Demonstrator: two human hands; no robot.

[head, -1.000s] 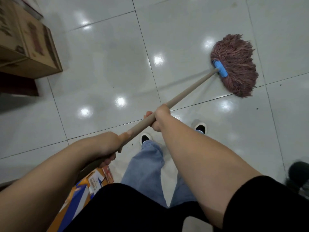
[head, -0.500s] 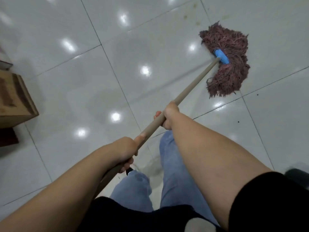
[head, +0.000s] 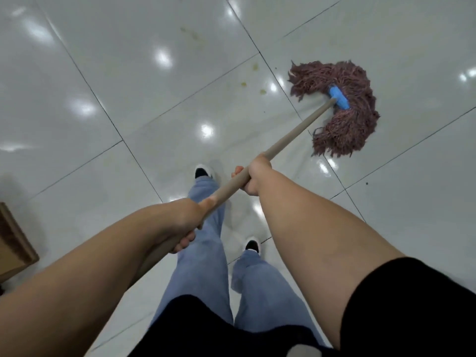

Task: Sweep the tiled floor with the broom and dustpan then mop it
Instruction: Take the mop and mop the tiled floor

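While the mop handle (head: 283, 143) is held in both hands, the reddish-brown string mop head (head: 342, 109) is laid flat on the white tiled floor (head: 116, 73), its strands fanned in a curve around the blue clamp (head: 338, 97). The handle is run diagonally from the clamp down toward the person. The right hand (head: 253, 176) is placed further along the handle toward the mop head, fingers wrapped closed around the wood. The left hand (head: 189, 222) is placed nearer the body on the same handle, fingers (head: 184, 243) curled under it in a firm grip.

Yellowish stains (head: 253, 83) are seen on the tiles just beside the mop head, on its side away from the clamp's right end; small dark specks (head: 366, 183) are seen on the tile near the head's lower edge. Blue jeans (head: 206, 253) and black-and-white shoes (head: 203, 172) are seen below the handle. A cardboard box corner (head: 15, 251) is seen well apart from the mop head, at the view's left edge. Black sleeve (head: 412, 305) is visible on the right arm.
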